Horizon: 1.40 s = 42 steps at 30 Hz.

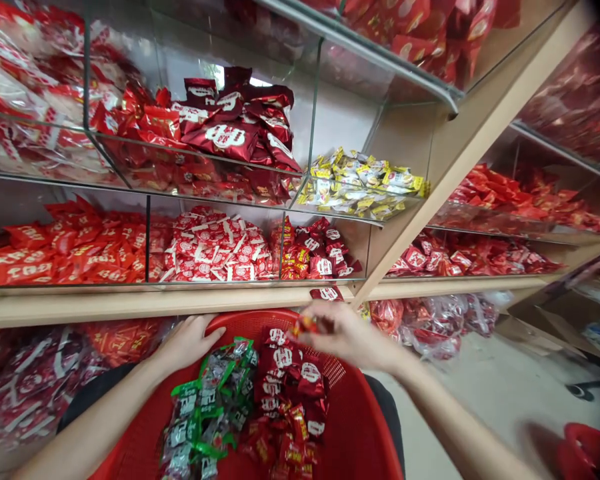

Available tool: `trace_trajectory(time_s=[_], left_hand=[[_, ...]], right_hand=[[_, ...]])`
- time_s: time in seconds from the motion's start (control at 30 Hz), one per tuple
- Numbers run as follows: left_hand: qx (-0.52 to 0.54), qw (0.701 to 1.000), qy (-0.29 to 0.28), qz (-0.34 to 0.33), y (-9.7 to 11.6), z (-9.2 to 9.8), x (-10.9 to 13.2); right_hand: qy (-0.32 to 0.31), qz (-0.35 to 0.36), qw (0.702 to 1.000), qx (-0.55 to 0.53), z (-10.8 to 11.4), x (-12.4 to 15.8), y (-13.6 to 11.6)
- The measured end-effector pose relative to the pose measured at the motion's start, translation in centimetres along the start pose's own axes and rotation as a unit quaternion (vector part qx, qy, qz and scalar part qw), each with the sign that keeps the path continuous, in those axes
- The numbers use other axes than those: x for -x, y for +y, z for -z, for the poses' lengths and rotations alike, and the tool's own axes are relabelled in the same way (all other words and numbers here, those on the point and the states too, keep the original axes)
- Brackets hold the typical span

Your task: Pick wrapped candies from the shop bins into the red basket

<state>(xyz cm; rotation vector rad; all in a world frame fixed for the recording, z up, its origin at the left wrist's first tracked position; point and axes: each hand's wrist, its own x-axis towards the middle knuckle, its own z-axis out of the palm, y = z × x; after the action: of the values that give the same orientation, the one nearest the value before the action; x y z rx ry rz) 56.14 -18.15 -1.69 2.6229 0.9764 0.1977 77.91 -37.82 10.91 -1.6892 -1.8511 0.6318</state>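
Observation:
A red plastic basket [345, 440] sits low in front of me, filled with snack packets. Green-and-silver packets [205, 417] lie on its left side, and dark red packets [293, 377] lie beside them. My left hand [187, 343] lies over the basket's far rim, fingers gripping it. My right hand [345, 333] is above the basket, pinching a small red-and-gold packet [310, 325] between thumb and fingers. Most of that small packet is hidden by the fingers.
Glass-fronted shelf compartments [215, 240] with a wooden edge [170, 300] stand just beyond the basket, holding red, dark red and yellow packets [360, 183]. Plastic bags of red goods [435, 327] lie below. A concrete floor [485, 393] lies to the right, with a red object [585, 453] in the corner.

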Motion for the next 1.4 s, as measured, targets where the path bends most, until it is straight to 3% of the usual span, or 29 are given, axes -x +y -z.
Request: trace_trajectory(time_s=[0.17,0.27,0.4,0.53,0.77,0.87,0.93,1.1,1.23,1.3,1.4], left_hand=[[0.003,1.000,-0.009,-0.001,0.1,0.1,0.1],[0.012,1.000,-0.005,-0.004,0.0,0.1,0.2],[0.009,1.000,-0.008,0.008,0.0,0.2,0.2],[0.007,1.000,-0.004,0.008,-0.2,0.0,0.1],[-0.012,1.000,0.001,-0.001,-0.7,-0.5,-0.1],[-0.008,1.000,0.004,0.006,-0.8,-0.5,0.0],[0.006,1.000,0.007,0.009,-0.8,-0.5,0.1],[0.033,0.999,0.018,0.017,-1.0,-0.8,0.0],[0.025,0.999,0.016,0.014,-0.9,-0.9,0.0],[0.029,0.999,0.016,0.011,-0.9,-0.9,0.0],[0.033,0.999,0.011,0.013,-0.9,-1.0,0.0]], right_hand=[[-0.156,-0.049,0.981,0.100,-10.2,2.2,3.6],[-0.220,-0.080,0.960,0.156,-13.9,2.3,4.7],[-0.235,-0.105,0.938,0.230,-16.1,2.2,4.8],[-0.193,-0.095,0.927,0.306,-17.3,2.5,4.9],[-0.144,-0.104,0.927,0.331,-18.7,2.3,5.6],[-0.106,-0.080,0.930,0.342,-17.6,2.1,4.9],[-0.066,-0.061,0.935,0.342,-15.5,2.0,3.7],[0.099,-0.026,0.946,0.308,-6.0,0.6,0.7],[0.242,-0.018,0.928,0.281,1.6,-3.4,1.5],[0.232,-0.035,0.928,0.290,4.0,-5.9,2.7],[0.119,-0.063,0.935,0.328,5.5,-9.2,4.3]])
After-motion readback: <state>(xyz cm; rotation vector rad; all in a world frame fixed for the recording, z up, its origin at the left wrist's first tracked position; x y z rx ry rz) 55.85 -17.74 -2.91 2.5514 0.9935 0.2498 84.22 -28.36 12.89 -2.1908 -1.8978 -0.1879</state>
